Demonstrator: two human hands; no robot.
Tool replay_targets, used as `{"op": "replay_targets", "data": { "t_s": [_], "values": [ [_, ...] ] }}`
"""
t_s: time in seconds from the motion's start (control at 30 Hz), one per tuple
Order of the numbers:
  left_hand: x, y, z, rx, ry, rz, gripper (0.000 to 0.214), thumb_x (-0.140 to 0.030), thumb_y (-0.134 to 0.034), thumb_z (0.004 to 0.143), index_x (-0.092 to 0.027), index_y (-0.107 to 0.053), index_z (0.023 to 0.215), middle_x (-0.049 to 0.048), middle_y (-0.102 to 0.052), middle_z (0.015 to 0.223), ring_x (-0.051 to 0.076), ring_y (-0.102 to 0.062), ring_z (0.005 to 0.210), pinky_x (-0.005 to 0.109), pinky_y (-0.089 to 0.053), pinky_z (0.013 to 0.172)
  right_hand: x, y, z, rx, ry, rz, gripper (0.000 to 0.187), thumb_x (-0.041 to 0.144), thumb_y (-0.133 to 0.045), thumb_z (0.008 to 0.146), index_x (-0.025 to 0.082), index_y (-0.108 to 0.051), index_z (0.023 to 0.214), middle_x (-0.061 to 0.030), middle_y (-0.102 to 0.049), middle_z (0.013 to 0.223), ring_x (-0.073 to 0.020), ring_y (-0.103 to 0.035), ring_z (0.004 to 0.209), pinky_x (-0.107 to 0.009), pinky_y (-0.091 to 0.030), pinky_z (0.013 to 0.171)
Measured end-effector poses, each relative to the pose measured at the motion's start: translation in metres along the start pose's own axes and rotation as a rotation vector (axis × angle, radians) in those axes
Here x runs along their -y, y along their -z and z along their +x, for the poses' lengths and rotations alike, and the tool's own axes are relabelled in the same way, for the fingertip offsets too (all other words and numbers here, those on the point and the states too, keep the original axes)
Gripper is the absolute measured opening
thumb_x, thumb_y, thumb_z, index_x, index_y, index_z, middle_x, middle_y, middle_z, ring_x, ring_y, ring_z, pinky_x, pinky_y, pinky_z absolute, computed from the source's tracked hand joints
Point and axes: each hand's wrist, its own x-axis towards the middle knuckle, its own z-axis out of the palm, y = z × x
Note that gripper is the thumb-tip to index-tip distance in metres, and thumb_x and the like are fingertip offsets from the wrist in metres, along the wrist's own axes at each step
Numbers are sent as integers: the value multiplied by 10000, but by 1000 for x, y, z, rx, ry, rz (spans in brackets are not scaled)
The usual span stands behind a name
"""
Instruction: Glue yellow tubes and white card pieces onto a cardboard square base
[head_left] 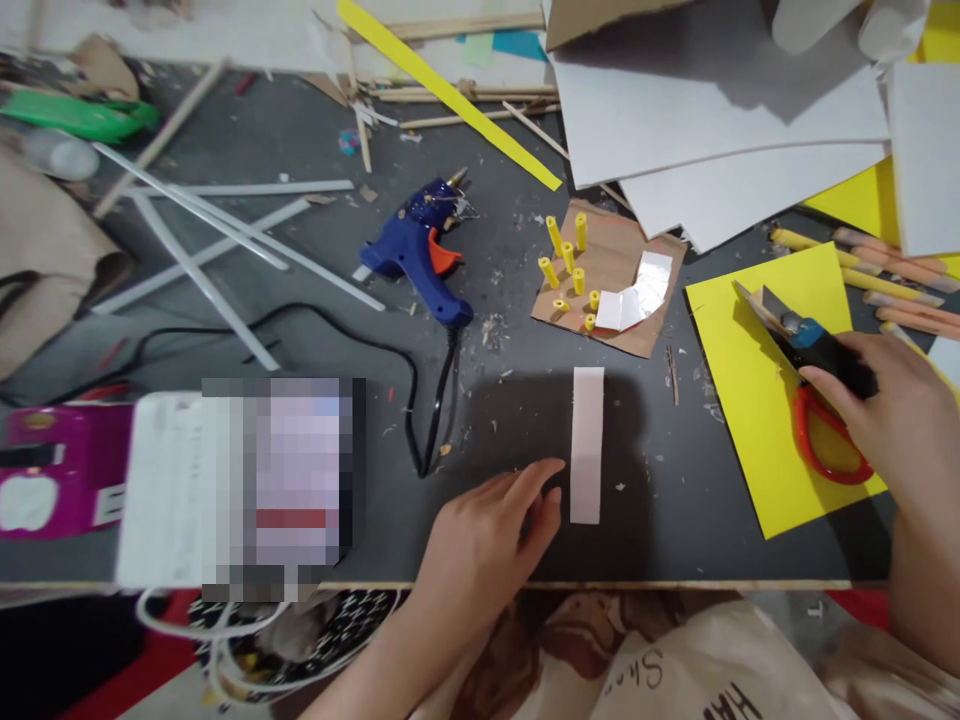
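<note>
My left hand [487,545] rests low over the grey table, fingers apart and holding nothing. Just right of its fingertips lies a narrow pale paper strip [587,445]. On the right, my right hand [892,400] is closed on a utility knife [832,350] with a black and blue handle. Beneath it, a pair of scissors [825,435] shows a red handle loop; the knife and hand partly hide it. Both are over a yellow sheet [765,450]. Beyond the strip sits a brown cardboard piece [630,225] bearing short yellow tubes and a curved row of white pieces.
A blue glue gun [424,245] lies mid-table, its black cord [411,400] looping left. Clear glue sticks [202,265] cross at the left. White boards [720,130] fill the back right, near rolled paper tubes [900,280]. A phone-like device [300,470], blurred out, is at front left.
</note>
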Motion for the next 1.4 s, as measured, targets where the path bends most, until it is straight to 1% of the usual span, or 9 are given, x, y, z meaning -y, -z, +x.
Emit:
{"op": "replay_targets", "data": {
  "t_s": [0.07, 0.1, 0.17, 0.23, 0.33, 0.43, 0.6, 0.97, 1.4],
  "values": [
    [4, 0, 5, -44, -65, 79, 221, -185, -501, 907, -187, -593, 1107, 69, -711, 897, 190, -703, 784, 288, -571, 672, 2, 8, -4, -26, -1, -4, 470, 563, -466, 919, 178, -604, 1152, -147, -696, 1023, -311, -658, 965, -375, -508, 827],
    [5, -1, 7, -43, -110, 112, 276, -210, -537, 894, -190, -590, 1165, 133, -695, 1093, 248, -699, 961, 365, -583, 790, 4, 13, -6, -39, 3, 5, 467, 561, -467, 921, 188, -596, 1169, -140, -694, 1038, -304, -659, 981, -370, -509, 847],
    [6, -6, 9, 15, -187, 162, 446, -277, -632, 847, -211, -556, 1282, 203, -538, 1391, 350, -572, 1244, 507, -520, 969, 10, 24, -10, -9, 37, 58, 454, 544, -461, 931, 212, -570, 1221, -129, -686, 1084, -286, -657, 1021, -354, -508, 875],
    [6, -12, 10, 104, -214, 169, 628, -324, -704, 797, -219, -490, 1378, 214, -411, 1511, 378, -458, 1361, 564, -435, 1065, 17, 33, -13, 65, 92, 131, 437, 518, -432, 954, 228, -547, 1260, -128, -675, 1144, -277, -653, 1055, -355, -509, 879],
    [3, -19, 13, 180, -232, 143, 743, -341, -718, 791, -188, -410, 1450, 215, -362, 1546, 350, -421, 1397, 549, -386, 1117, 30, 38, -14, 181, 190, 190, 404, 460, -366, 992, 208, -546, 1252, -125, -685, 1163, -272, -671, 1039, -362, -520, 830],
    [-2, -22, 15, 189, -248, 155, 757, -386, -699, 812, -170, -388, 1466, 218, -361, 1545, 343, -410, 1407, 550, -381, 1119, 46, 34, -9, 253, 338, 194, 397, 439, -318, 1010, 181, -581, 1160, -112, -725, 1061, -256, -712, 914, -343, -526, 696],
    [-9, -21, 17, 197, -251, 222, 785, -437, -686, 822, -147, -365, 1478, 220, -377, 1535, 339, -413, 1407, 541, -395, 1109, 74, 19, 5, 266, 512, 166, 452, 419, -260, 1027, 165, -630, 972, -82, -737, 833, -207, -693, 645, -302, -439, 513],
    [-20, -15, 19, 209, -224, 273, 687, -350, -645, 850, -125, -405, 1453, 203, -346, 1553, 313, -430, 1400, 485, -431, 1096, 90, 13, 25, 252, 621, 41, 440, 427, -299, 1019, 176, -651, 932, -62, -704, 745, -204, -659, 580, -293, -360, 499],
    [-25, -13, 28, 192, -270, 348, 724, -364, -758, 732, -76, -520, 1352, 260, -451, 1461, 341, -547, 1295, 472, -541, 985, 94, 26, 34, 296, 691, -98, 301, 414, -436, 975, 187, -579, 837, -31, -575, 554, -232, -601, 459, -271, -212, 435]
  ]
}}
